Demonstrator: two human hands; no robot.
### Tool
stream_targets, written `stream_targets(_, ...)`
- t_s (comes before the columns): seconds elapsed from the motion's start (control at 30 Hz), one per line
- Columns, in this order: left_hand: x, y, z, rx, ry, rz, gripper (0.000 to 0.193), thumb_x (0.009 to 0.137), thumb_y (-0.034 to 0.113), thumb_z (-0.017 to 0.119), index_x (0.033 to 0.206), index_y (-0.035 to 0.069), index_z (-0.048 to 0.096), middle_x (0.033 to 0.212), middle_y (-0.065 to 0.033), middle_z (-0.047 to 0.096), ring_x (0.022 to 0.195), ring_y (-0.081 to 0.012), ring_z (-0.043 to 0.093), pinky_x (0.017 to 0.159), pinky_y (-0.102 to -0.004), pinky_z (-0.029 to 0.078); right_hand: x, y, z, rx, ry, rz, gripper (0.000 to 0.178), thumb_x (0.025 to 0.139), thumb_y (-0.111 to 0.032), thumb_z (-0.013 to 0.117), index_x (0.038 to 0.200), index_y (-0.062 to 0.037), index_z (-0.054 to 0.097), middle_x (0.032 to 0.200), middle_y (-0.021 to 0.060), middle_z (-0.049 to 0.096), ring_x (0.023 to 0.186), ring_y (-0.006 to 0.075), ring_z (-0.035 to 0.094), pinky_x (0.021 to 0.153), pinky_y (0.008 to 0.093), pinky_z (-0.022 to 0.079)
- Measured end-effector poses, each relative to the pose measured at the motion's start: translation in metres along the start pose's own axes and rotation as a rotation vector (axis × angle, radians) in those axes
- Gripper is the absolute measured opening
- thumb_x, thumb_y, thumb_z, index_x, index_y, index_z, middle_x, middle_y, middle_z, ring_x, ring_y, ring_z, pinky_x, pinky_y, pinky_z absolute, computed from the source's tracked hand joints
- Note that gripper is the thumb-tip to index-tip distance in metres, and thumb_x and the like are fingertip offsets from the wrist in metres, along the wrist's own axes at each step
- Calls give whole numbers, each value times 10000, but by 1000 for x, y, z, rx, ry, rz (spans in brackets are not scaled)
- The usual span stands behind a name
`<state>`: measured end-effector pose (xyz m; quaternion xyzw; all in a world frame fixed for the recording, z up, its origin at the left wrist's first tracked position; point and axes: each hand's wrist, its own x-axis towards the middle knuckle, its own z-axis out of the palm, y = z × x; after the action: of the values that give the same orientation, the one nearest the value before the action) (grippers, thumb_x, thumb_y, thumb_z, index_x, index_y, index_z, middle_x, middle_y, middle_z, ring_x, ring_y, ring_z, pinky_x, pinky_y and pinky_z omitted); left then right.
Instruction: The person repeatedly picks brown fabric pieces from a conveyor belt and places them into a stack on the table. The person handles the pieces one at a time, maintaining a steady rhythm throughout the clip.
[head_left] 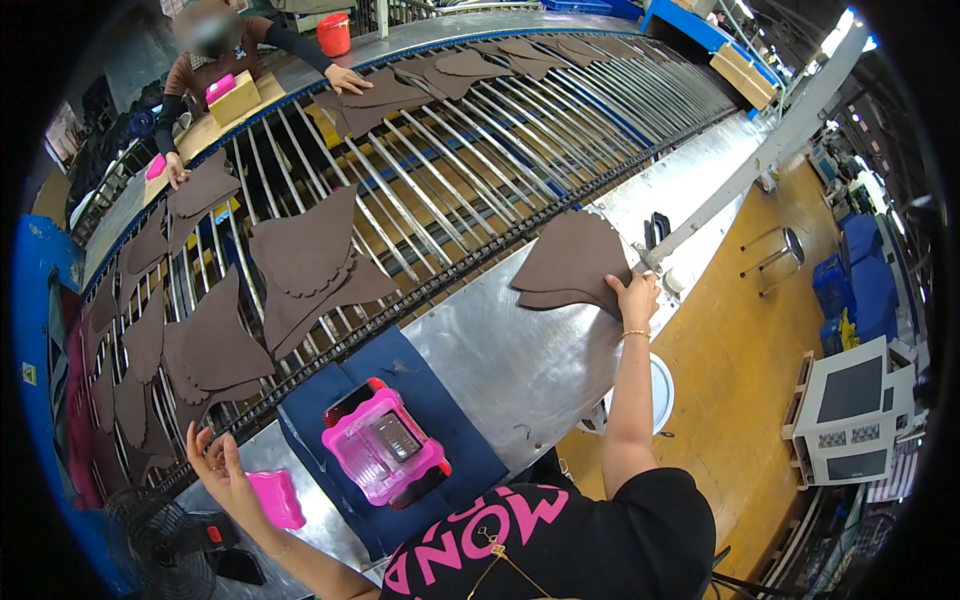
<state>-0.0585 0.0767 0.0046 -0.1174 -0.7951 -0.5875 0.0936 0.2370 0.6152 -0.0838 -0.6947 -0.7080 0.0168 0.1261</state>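
Observation:
A small stack of brown cut sheet pieces, curved and pointed in outline, lies on the metal table beside the conveyor. My right hand is at the stack's right edge, its thumb touching the pieces and its fingers apart. Over the conveyor's near left edge, my left hand hangs with fingers spread and nothing in them. Close to it lies a pink wavy-edged block. On a dark blue mat between my arms sits a pink frame-like tool with a clear middle.
Metal rods form the conveyor, which carries many brown pieces. Across it, a person's hands touch pieces. A fan stands at lower left. A grey post rises beside my right hand. A stool stands on the floor.

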Motion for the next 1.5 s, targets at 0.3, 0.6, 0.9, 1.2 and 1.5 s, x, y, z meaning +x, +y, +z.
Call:
stream_targets(0.3,-13,10,0,30,27,17,513,877,80,609,1348,82,405,1195,-85,485,884,-126,540,805,-264,419,-10,-15,10,-42,106,18,465,767,-400,702,1055,-43,629,1204,127,516,1086,340,508,835,498,467)
stream_targets(0.6,-24,4,-5,19,22,-23,518,872,82,612,1348,84,406,1191,-90,490,890,-131,540,836,-277,420,38,1,-5,90,-250,-4,548,722,-341,757,1101,13,580,1059,210,634,1006,363,601,868,451,466)
stream_targets(0.9,-14,54,30,76,-189,158,529,778,88,696,1270,65,503,1189,-96,516,1042,-196,541,884,-326,426,-47,-88,-131,582,-48,-681,314,987,-278,419,1152,-29,517,806,235,605,693,347,577,672,361,452)
stream_targets(1.2,-7,78,31,-294,-458,-168,511,826,117,685,1272,-6,469,1031,-109,587,738,-166,654,598,-253,508,-185,-181,-148,1458,-559,-1053,291,919,-90,570,1183,14,504,1148,81,557,1055,128,480,937,273,368)
stream_targets(1.5,-35,71,-77,-116,-13,-72,115,861,59,632,941,-23,630,680,-30,599,460,-63,526,424,-182,382,-242,-195,-129,1056,-683,-1562,274,746,-22,728,999,-21,623,765,115,674,652,248,661,583,299,496)
